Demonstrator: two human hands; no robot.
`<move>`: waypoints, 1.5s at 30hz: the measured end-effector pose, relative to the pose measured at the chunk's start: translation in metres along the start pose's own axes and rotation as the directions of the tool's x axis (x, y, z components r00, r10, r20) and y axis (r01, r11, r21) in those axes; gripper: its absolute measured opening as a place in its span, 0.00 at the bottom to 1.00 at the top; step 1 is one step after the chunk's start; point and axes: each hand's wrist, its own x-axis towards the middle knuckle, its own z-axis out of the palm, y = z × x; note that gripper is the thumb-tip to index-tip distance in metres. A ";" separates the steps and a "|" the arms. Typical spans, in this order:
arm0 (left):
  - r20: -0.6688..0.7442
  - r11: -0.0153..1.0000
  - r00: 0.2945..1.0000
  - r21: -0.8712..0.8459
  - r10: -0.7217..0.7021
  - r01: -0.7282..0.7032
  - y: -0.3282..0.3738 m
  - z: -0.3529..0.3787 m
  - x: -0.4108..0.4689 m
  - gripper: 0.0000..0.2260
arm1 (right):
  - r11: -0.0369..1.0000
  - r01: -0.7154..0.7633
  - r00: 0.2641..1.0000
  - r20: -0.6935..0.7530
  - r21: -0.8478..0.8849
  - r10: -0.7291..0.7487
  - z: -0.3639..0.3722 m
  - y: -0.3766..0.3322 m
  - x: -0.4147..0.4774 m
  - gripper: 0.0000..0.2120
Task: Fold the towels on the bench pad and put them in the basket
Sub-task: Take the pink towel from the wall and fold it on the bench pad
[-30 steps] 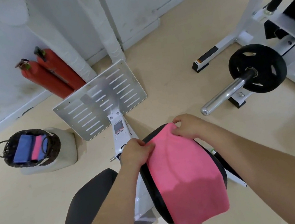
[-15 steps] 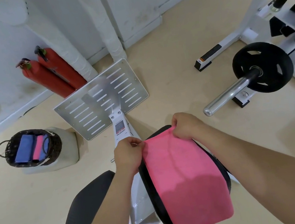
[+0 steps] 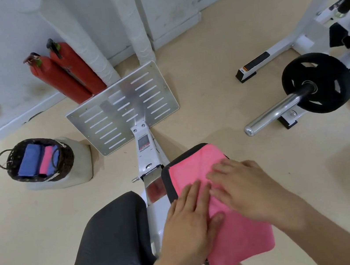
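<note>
Pink towel (image 3: 230, 236): lies lengthwise on the black pad (image 3: 167, 181), right of centre in the near part of the scene. Its far edge sits just short of the pad's far end. Its near end hangs over the pad's near edge. A lengthwise crease shows in the far part.

Left hand (image 3: 188, 220): palm down on the towel's left edge, partly over the pad's left rim. Its fingers (image 3: 195, 195) are straight and close together, pointing far. They grip nothing, and the thumb lies flat on the cloth.

Right hand (image 3: 246, 189): palm down on the towel's middle, just beside the left hand. Its fingers (image 3: 218, 171) are straight, slightly spread, pointing far-left. It presses the towel and does not pinch it.

Basket (image 3: 64, 161): dark wicker, at the left and well apart from the pad, standing on a pale block (image 3: 83, 164). It holds folded cloths, blue (image 3: 28, 161) at the left with pink (image 3: 45, 161) just beside it. More blue shows right of the pink.

Other items: black seat (image 3: 110, 247) near left of the pad. A slotted metal plate (image 3: 123, 108) stands beyond the pad. Two red extinguishers (image 3: 67, 74) lean at the far wall. A black weight disc (image 3: 318, 83) on a chrome bar (image 3: 272, 113) is at the right.
</note>
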 end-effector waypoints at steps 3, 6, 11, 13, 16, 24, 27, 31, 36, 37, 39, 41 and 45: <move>-0.080 0.997 0.996 0.065 -0.044 0.050 -0.003 0.008 -0.020 0.25 | 0.990 -0.141 0.989 -0.035 0.006 0.141 0.037 -0.012 -0.029 0.26; -0.241 0.997 0.971 0.077 0.010 0.008 0.007 0.012 -0.035 0.20 | 0.984 -0.173 0.970 -0.170 0.033 0.176 0.050 -0.015 -0.031 0.24; -0.365 0.943 0.872 0.187 0.326 -0.275 0.020 0.026 -0.065 0.12 | 0.853 -0.315 0.771 -0.412 0.416 0.486 0.053 -0.018 -0.065 0.23; -0.320 0.923 0.874 0.247 0.366 -0.297 0.020 0.032 -0.073 0.10 | 0.577 -0.269 0.668 -0.282 0.771 0.689 0.065 -0.020 -0.089 0.23; -0.309 0.908 0.877 0.325 0.367 -0.266 0.024 0.037 -0.079 0.11 | 0.211 -0.160 0.654 -0.057 0.964 0.755 0.080 -0.025 -0.110 0.20; -0.275 0.871 0.903 0.456 0.331 -0.180 0.044 0.042 -0.080 0.17 | 0.027 -0.221 0.681 0.135 0.975 0.720 0.082 -0.028 -0.114 0.12; -0.242 0.855 0.914 0.489 0.326 -0.175 0.047 0.054 -0.075 0.23 | 0.080 -0.294 0.735 0.172 0.952 0.655 0.082 -0.024 -0.117 0.09; -0.260 0.844 0.904 0.509 0.340 -0.171 0.047 0.065 -0.070 0.24 | 0.028 -0.281 0.794 0.216 0.959 0.568 0.078 -0.023 -0.126 0.10; -0.352 0.862 0.865 0.481 0.358 -0.160 0.050 0.064 -0.070 0.13 | 0.071 -0.269 0.720 0.151 0.961 0.678 0.078 -0.023 -0.136 0.14; -0.363 0.873 0.864 0.462 0.349 -0.159 0.051 0.062 -0.070 0.13 | 0.046 -0.267 0.713 0.165 0.963 0.682 0.077 -0.024 -0.138 0.14; -0.373 0.898 0.868 0.410 0.326 -0.161 0.052 0.059 -0.070 0.10 | 0.086 -0.263 0.709 0.132 0.961 0.692 0.075 -0.027 -0.144 0.14; -0.334 0.926 0.900 0.341 0.280 -0.162 0.052 0.056 -0.071 0.12 | 0.460 -0.316 0.741 -0.087 0.830 0.666 0.075 -0.028 -0.152 0.21; -0.245 0.943 0.938 0.284 0.246 -0.173 0.057 0.047 -0.081 0.12 | 0.986 -0.151 0.949 -0.271 0.064 0.163 0.079 -0.038 -0.169 0.45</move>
